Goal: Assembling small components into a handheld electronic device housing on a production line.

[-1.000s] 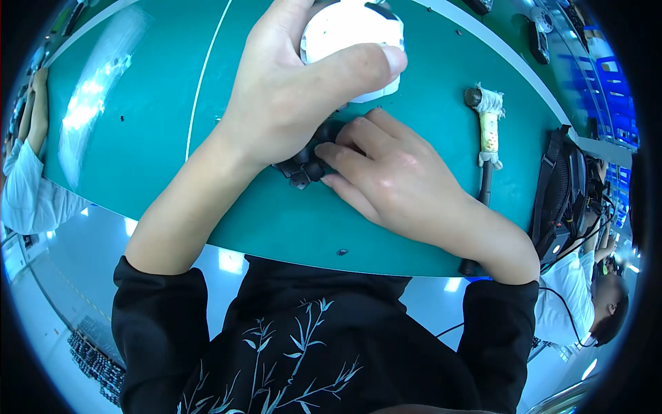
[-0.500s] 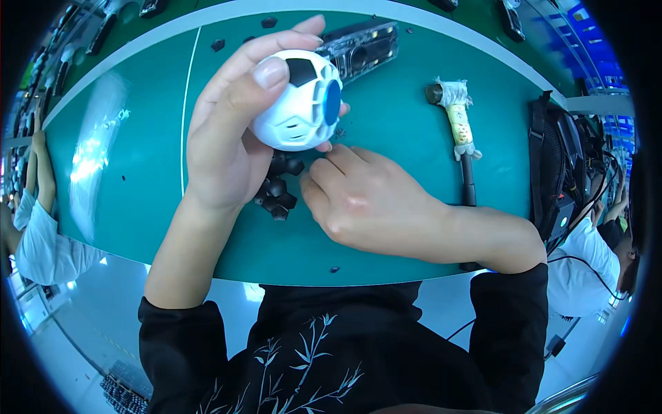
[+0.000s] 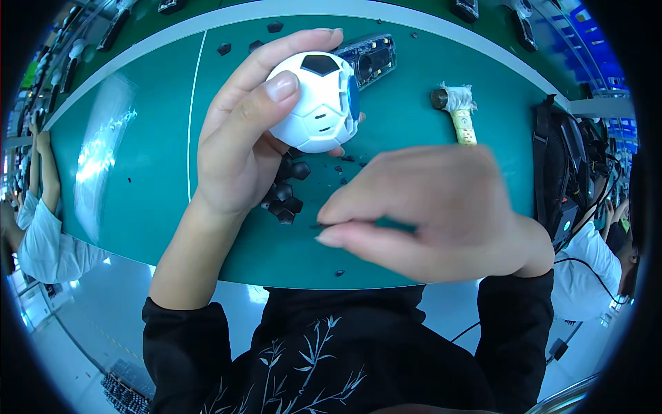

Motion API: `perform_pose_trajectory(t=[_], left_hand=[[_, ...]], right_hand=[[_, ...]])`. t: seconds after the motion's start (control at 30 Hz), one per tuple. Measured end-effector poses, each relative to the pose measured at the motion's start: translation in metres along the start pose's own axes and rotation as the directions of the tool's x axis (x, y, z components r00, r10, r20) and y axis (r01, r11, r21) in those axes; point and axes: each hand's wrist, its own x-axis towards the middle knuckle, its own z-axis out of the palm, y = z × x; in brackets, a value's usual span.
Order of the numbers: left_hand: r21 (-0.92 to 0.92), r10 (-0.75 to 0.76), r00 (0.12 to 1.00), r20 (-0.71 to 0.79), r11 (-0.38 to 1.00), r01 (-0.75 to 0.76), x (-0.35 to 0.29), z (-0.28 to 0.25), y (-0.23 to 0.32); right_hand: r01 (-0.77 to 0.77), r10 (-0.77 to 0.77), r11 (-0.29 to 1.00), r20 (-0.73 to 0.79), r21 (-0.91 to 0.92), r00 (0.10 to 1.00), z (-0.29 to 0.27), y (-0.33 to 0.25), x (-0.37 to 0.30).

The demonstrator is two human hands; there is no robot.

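My left hand holds up a white ball-shaped casing patterned like a football. One black pentagon shows on its top, and a blue round part on its right side. My right hand, blurred by motion, is low over the table to the right of it. Its thumb and forefinger pinch a small dark piece. Several black pentagon pieces are heaped beside my left wrist, partly hidden by it. Tinier dark bits lie scattered below the ball.
Behind the ball lies a clear-cased electronic device. A hammer with a wrapped head rests on the green table, its lower handle hidden by my right hand. A black bag with cables stands at the right edge. Other people sit at both sides.
My right hand has moved toward me and turned, away from beneath the ball, and its pinched fingertips now show. The ball has turned slightly in my left hand, so less blue shows.
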Motion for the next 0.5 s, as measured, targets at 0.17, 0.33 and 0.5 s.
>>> perform_pose_trajectory(t=[0.17,0.33,0.5], left_hand=[[0.085,0.069,0.993,-0.096,0.994,-0.061,-0.003,0.007,-0.002],[0.169,0.121,0.992,-0.025,0.979,-0.116,-0.004,0.005,-0.006],[0.178,0.118,0.992,-0.049,0.978,-0.107,-0.006,0.005,-0.006]], right_hand=[[-0.260,0.273,0.942,-0.037,0.214,0.961,-0.024,0.001,0.008],[-0.220,0.236,0.964,-0.095,0.149,0.967,-0.027,0.008,0.008],[-0.307,0.302,0.952,-0.136,-0.019,0.944,-0.027,-0.005,0.006]])
